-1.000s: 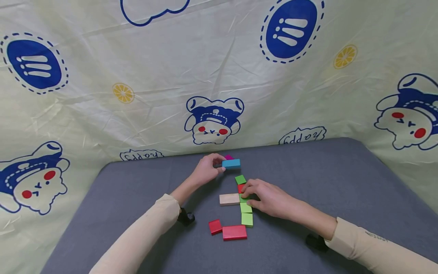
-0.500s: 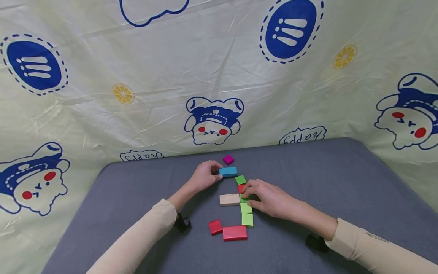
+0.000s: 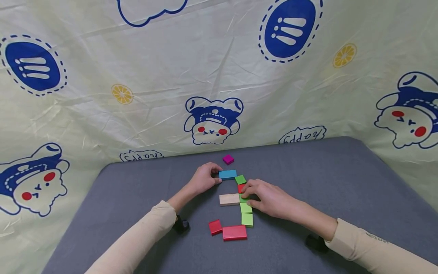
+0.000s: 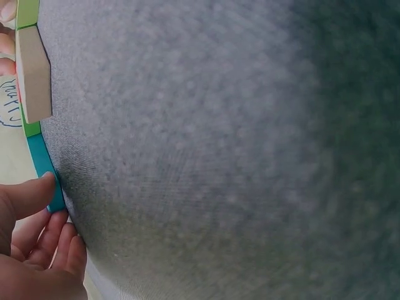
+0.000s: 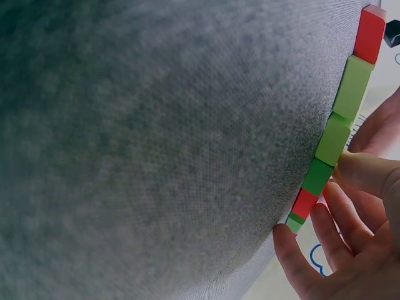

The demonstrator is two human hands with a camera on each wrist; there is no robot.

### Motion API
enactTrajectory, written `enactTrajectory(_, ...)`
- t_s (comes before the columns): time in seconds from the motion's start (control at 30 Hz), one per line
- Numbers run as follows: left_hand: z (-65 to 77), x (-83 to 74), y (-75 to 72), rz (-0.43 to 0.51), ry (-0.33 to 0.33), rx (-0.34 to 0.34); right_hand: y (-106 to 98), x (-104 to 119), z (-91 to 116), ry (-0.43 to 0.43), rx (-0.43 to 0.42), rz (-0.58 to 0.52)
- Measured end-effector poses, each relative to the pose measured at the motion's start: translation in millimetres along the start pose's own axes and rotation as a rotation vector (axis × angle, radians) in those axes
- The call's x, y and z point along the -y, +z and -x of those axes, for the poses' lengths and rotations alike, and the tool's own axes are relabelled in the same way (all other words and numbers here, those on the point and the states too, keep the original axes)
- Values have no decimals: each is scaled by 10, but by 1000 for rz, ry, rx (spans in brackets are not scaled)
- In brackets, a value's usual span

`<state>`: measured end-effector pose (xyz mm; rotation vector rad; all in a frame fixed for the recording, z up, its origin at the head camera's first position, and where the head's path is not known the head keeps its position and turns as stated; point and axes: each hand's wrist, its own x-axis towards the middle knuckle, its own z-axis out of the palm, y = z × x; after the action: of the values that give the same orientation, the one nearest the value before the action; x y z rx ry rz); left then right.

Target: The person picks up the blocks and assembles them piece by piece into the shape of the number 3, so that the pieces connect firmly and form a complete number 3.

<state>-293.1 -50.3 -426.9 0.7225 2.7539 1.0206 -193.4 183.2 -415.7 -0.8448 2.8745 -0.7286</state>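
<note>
My left hand [image 3: 204, 177] pinches the left end of a blue block [image 3: 227, 175] between thumb and fingers. In the left wrist view this blue block [image 4: 40, 156] reaches up to a green piece, its other end in my fingers. Beside a line of small blocks rests my right hand [image 3: 273, 199], fingertips touching a green block [image 3: 243, 198] and a red block [image 3: 241, 188]. At the line's far end lies a green block [image 3: 240, 179], right by the blue one. Nearer are two light green blocks [image 3: 247, 219]. A pale wooden block [image 3: 229, 199] sticks out leftward from the line.
A large red block [image 3: 234, 233] and a small tilted red block [image 3: 215, 227] lie at the near end. Behind the blue block sits a magenta block [image 3: 228, 159]. The grey table [image 3: 291, 163] meets a printed curtain [image 3: 154, 114] at the back.
My left hand has brought the blue block nearer and slightly left, down beside the far green block, uncovering the magenta block. My right hand has stayed in place.
</note>
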Motion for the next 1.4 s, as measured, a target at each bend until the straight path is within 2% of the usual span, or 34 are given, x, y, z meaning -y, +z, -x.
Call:
enactTrajectory(0.33,25,21,29,-3,9,-13,3,-5,1,9,4,5)
enactTrajectory(0.53,-2,13,5,83,-29,-59,9,-7,12,7,-2,5)
enactTrajectory(0.7,-90,2,-37,130,-70,-90,16,-7,6,19,6,6)
enactTrajectory(1.0,-324,-18,-52,221,-207,-131,-3,0,7,25,6,8)
enactTrajectory(1.4,-546,-34,38,192,-197,-110,-7,-1,13,15,2,0)
